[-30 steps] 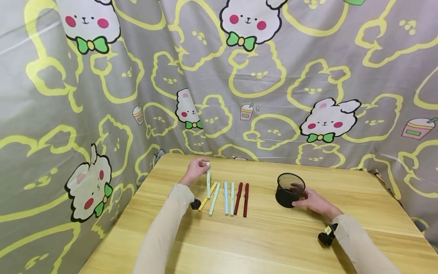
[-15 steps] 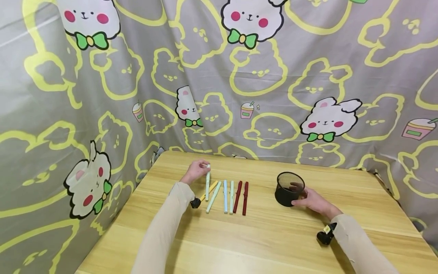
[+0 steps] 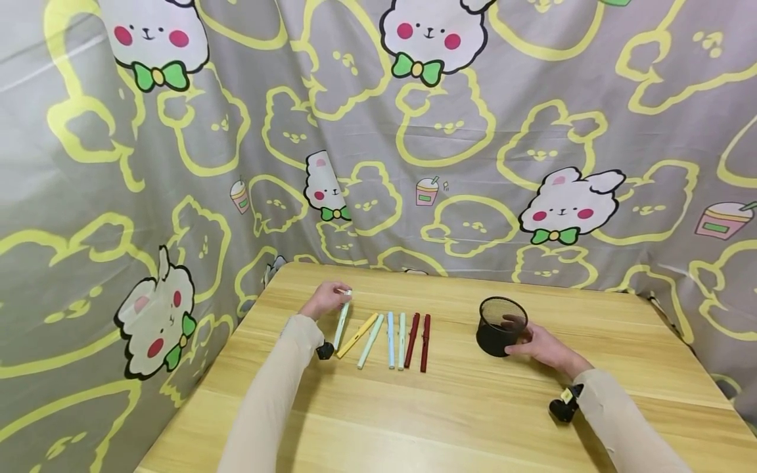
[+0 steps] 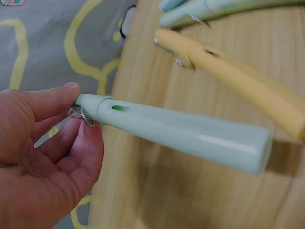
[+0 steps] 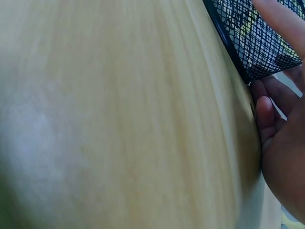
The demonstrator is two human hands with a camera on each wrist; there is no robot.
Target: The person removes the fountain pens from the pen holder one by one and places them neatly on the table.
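Thumb and fingers of my left hand (image 3: pixel 325 300) pinch a pale green pen (image 3: pixel 342 323) by its clip end. In the left wrist view this pen (image 4: pixel 190 136) slants over the table, its blunt end away from the palm. Beside it lies a yellow pen (image 3: pixel 357 336), tilted. Further right are another pale green pen (image 3: pixel 370 341), a light blue pen (image 3: pixel 390 341), a third pale green pen (image 3: pixel 401 341) and two dark red pens (image 3: pixel 425 343). My right hand (image 3: pixel 545 346) grips the side of a black mesh pen holder (image 3: pixel 492 340), which stands upright on the table.
The wooden table (image 3: pixel 449 420) reaches back to a grey curtain (image 3: pixel 367 131) with yellow outlines and rabbit faces. A small black camera (image 3: pixel 324 350) sits at the left wrist, another black camera (image 3: pixel 564 408) at the right.
My left hand has moved left with the pale green pen, from over the yellow pen to its left side. The yellow pen now shows fully. My right hand keeps its hold.
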